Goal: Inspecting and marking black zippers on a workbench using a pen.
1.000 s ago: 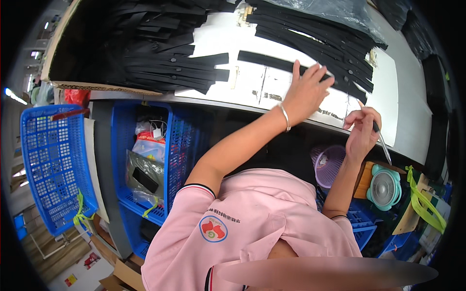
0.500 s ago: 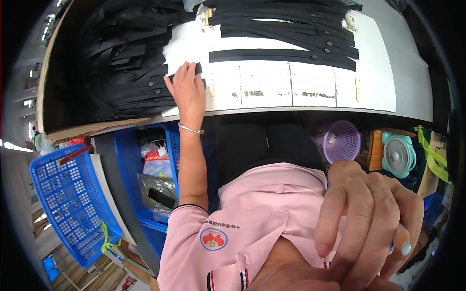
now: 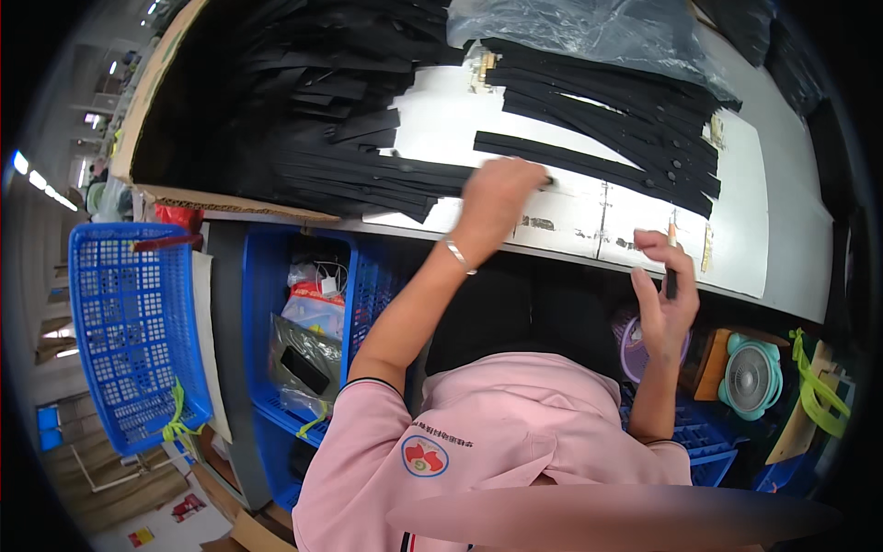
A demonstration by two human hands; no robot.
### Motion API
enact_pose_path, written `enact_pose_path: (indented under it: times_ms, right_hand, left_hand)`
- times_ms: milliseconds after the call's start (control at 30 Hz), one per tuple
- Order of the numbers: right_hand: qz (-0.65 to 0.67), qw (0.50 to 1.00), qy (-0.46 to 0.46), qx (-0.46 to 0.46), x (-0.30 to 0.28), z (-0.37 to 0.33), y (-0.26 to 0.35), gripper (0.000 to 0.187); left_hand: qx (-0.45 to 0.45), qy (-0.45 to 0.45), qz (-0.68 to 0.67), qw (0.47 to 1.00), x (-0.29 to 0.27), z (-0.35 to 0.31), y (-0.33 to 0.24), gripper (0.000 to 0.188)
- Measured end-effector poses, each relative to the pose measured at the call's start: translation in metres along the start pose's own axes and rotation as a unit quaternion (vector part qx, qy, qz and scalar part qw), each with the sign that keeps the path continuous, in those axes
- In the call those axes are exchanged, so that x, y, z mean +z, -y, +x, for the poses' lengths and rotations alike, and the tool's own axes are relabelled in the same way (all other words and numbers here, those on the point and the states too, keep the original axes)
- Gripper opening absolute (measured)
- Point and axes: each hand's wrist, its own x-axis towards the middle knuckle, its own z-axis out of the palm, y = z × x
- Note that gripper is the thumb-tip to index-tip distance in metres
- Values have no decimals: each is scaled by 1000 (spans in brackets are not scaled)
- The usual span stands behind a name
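Observation:
My left hand reaches over the white table and closes on the end of a long black strip that runs back into the pile of black strips on the left. A bracelet sits on that wrist. My right hand hovers at the table's near edge and grips a thin pen-like tool upright. A second bundle of black strips with small snaps lies farther back on the table.
A clear plastic bag lies at the back of the table. Under the table stand blue plastic crates with bagged items, a purple bowl, a small teal fan and yellow-green straps.
My left hand has swung right from the pile's edge to the middle of the table, onto a strip. My right hand has dropped away from the camera to the table edge.

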Motion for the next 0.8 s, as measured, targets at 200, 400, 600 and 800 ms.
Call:
enact_pose_path:
  times_ms: [200,400,600,800]
  right_hand:
    - [-276,956,37,-91,23,-11,-58,35]
    - [-439,879,67,-172,20,-12,-56,41]
    - [-407,895,4,-183,28,-6,-45,46]
    - [-393,900,67,-176,47,-3,-53,46]
  left_hand:
    - [10,48,-108,993,46,13,-64,20]
    - [52,58,-104,992,48,13,-60,23]
    - [17,93,-50,994,22,-2,-42,15]
    - [-3,87,-91,992,22,-3,-31,18]
